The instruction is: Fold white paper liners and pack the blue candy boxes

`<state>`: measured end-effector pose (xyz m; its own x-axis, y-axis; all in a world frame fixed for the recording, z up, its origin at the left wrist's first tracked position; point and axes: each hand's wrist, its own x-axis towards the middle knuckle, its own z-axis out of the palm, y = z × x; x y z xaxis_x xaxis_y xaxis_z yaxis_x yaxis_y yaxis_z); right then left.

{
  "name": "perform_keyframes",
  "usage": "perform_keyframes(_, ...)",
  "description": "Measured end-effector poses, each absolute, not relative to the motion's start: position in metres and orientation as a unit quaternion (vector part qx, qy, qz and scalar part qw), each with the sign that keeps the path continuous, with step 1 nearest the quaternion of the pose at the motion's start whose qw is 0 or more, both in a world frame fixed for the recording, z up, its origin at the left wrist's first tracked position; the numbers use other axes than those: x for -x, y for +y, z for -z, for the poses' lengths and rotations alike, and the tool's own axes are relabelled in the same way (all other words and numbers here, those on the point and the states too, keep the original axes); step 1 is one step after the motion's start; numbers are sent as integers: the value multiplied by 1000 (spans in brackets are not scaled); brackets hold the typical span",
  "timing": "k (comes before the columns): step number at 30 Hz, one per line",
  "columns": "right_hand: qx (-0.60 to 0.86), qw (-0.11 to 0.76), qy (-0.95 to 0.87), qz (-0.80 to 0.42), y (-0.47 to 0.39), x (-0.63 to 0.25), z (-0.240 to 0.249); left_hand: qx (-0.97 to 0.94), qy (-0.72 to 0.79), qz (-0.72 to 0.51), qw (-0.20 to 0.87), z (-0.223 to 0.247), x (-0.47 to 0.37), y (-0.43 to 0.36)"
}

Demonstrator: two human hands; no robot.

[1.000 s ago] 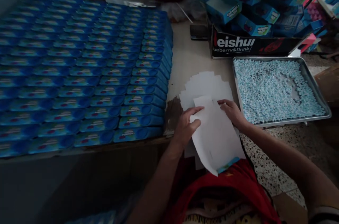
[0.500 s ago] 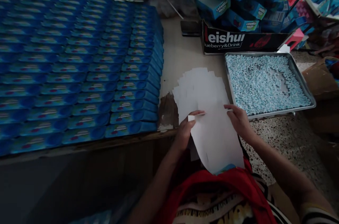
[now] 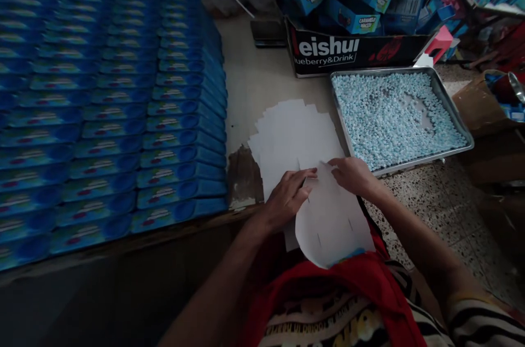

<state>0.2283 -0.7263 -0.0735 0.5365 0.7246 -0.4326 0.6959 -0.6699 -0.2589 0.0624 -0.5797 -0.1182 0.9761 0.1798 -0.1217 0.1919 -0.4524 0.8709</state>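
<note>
A white die-cut cardboard sheet [image 3: 330, 221] rests between my hands, its near end against the red apron and a bit of blue print at its lower edge. My left hand [image 3: 289, 194] is closed on the sheet's left side, fingers bent over the edge. On the opposite side my right hand [image 3: 350, 176] pinches the upper right flap, which tilts upward. Beneath and beyond lies a fanned pile of similar white cardboard blanks [image 3: 295, 125] on the table.
Rows of stacked blue boxes [image 3: 176, 133] fill the table's left side. A metal tray of pale blue candies [image 3: 397, 117] sits to the right. Behind it stands a black carton [image 3: 324, 51] heaped with blue caramel boxes [image 3: 365, 13]. A dark flat object [image 3: 268, 34] lies beside the carton.
Both hands have moved closer together along the sheet's upper part, and its flaps are now bent up. The camera view has shifted slightly right.
</note>
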Motion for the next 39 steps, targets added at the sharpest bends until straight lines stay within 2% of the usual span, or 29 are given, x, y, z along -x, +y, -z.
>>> perform_keyframes(4, 857, 42, -450, -248, -734, -221, 68, -838, 124, -24, 531, 127, -60, -585)
perform_keyframes(9, 862, 10, -449, -236, -722, -209, 59, -791, 246, -130, 545, 132, -54, -607)
perform_keyframes(15, 845, 96, -491, -190, -692, -207, 54, -774, 312, -305, 459, 124, -45, -611)
perform_keyframes(19, 857, 87, -457, -220, -671, -217, 70, -762, 319, -285, 486, 140, -63, -578)
perform_keyframes(22, 858, 89, -451, -228, -666, -224, 83, -775, 268, -262, 509, 146, -77, -554)
perform_keyframes(25, 855, 132, -441, -238, -675, -227, 96, -743, 265, -276, 549, 152, -83, -551)
perform_keyframes(28, 857, 219, -408, -228, -689, -227, 109, -676, 308, -335, 579, 157, -82, -562)
perform_keyframes(32, 841, 299, -397, -213, -696, -229, 117, -726, 307, -327, 521, 147, -81, -572)
perform_keyframes(34, 833, 288, -417, -222, -694, -230, 115, -752, 300, -311, 498, 136, -82, -573)
perform_keyframes(39, 835, 186, -472, -213, -683, -226, 95, -757, 299, -300, 496, 129, -84, -576)
